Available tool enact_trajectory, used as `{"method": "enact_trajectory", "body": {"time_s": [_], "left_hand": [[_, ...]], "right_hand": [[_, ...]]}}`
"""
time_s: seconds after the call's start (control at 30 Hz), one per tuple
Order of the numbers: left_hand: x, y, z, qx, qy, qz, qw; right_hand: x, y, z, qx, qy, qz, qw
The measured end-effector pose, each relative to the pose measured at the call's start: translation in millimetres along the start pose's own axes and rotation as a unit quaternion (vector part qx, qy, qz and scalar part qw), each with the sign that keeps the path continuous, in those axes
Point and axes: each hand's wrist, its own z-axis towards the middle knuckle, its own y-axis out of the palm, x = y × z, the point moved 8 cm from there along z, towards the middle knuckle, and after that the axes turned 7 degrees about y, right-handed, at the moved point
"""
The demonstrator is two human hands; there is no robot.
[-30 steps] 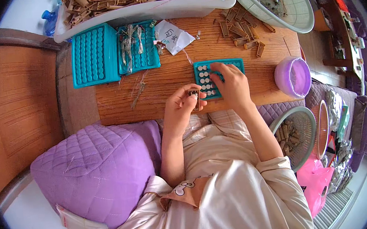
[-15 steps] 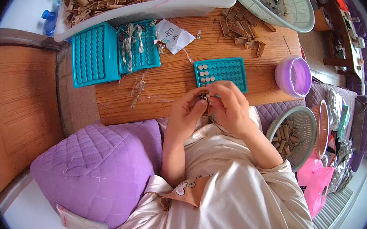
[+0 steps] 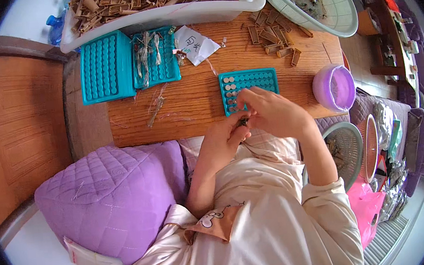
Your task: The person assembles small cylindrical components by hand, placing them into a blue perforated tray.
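Note:
My left hand (image 3: 222,137) is closed around a small dark piece with a metallic glint (image 3: 242,122), just off the table's near edge. Most of that piece is hidden by the fingers. My right hand (image 3: 281,115) reaches over it from the right, fingers curled together, its fingertips close to the left thumb and forefinger; whatever they pinch cannot be made out. Beyond the hands lies a teal tray (image 3: 257,77) with rows of round pockets. Small whitish discs (image 3: 229,87) sit in its left-hand pockets, and the right fingers cover its near part.
Stacked teal trays (image 3: 106,66) and a tray with wire bundles (image 3: 156,61) stand far left, beside a white paper (image 3: 196,44). Behind are a white bin (image 3: 160,17) of brown casings and a green basket (image 3: 346,12). Loose casings (image 3: 277,37) and a purple container (image 3: 320,87) are at right.
My right hand has swung up and leftward over the left, its fingers now more curled. The left hand has turned and closed further over the small piece. The view has shifted slightly.

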Motion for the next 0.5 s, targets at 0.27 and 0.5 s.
{"method": "enact_trajectory", "body": {"time_s": [0.27,0.5], "left_hand": [[15,-8,-2,0.017,0.076,-0.249,0.965],[13,-27,2,0.098,0.095,-0.250,0.959]], "right_hand": [[7,-45,49,0.062,-0.114,-0.026,0.991],[81,-72,80,0.330,0.044,-0.155,0.930]]}}
